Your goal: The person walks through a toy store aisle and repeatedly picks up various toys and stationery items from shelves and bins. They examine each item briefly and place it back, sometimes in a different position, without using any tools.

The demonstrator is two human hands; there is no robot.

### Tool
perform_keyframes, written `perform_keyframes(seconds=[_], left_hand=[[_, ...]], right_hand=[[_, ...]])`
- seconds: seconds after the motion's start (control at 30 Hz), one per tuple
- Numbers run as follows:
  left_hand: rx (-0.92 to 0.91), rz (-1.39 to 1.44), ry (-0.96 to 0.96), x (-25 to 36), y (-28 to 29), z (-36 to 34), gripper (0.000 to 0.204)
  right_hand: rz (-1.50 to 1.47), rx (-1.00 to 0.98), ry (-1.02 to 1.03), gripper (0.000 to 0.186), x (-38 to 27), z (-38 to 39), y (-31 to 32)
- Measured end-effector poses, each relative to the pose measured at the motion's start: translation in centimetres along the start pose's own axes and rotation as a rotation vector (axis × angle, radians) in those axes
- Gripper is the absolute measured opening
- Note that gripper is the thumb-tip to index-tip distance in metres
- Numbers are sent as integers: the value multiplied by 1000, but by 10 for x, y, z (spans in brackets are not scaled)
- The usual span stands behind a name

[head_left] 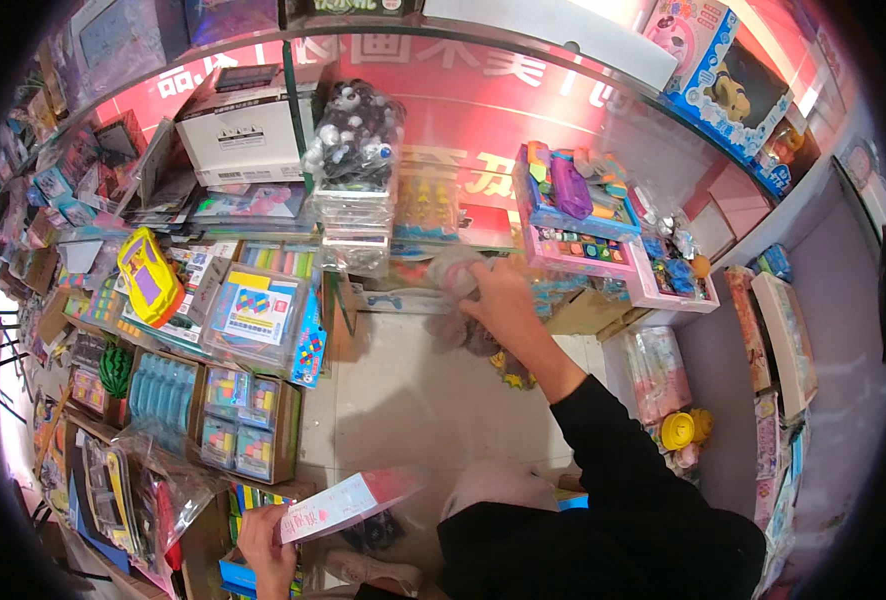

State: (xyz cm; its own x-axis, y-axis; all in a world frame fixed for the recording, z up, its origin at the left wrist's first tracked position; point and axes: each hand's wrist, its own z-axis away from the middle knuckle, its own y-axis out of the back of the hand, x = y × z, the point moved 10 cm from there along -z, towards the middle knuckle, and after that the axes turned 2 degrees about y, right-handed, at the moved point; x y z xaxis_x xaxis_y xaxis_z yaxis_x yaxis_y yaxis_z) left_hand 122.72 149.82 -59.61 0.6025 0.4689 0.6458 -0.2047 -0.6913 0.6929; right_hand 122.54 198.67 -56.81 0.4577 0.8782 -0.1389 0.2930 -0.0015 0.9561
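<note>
At the lower left, my left hand (266, 553) grips one end of a narrow pink-and-white box (333, 507), which tilts up to the right over the floor. My right hand (508, 303) reaches forward to the edge of the glass shelf, its fingers closed on a fluffy greyish-pink plush item (451, 268). A browner fluffy part (470, 337) hangs just below that hand, blurred; whether the two are joined I cannot tell. Below it shows a yellow petal-edged item (515, 372), partly hidden by my right wrist.
Glass shelving carries bagged black-and-white balls (355, 135) and a pink tray (581, 250) of small toys. Left of me, a yellow toy (150, 278) lies among packaged goods, above boxes of blue items (161, 392). Yellow round containers (679, 430) stand at right. Tiled floor (383, 400) lies between.
</note>
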Motion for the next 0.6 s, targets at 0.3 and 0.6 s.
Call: perform_keyframes(seconds=[0.3, 0.6], left_hand=[[-4, -36, -1, 3, -3, -2, 40], [79, 131, 196, -21, -12, 4, 43]], right_hand=[[111, 186, -229, 63, 22, -182, -42], [-63, 93, 460, 39, -28, -49, -35]])
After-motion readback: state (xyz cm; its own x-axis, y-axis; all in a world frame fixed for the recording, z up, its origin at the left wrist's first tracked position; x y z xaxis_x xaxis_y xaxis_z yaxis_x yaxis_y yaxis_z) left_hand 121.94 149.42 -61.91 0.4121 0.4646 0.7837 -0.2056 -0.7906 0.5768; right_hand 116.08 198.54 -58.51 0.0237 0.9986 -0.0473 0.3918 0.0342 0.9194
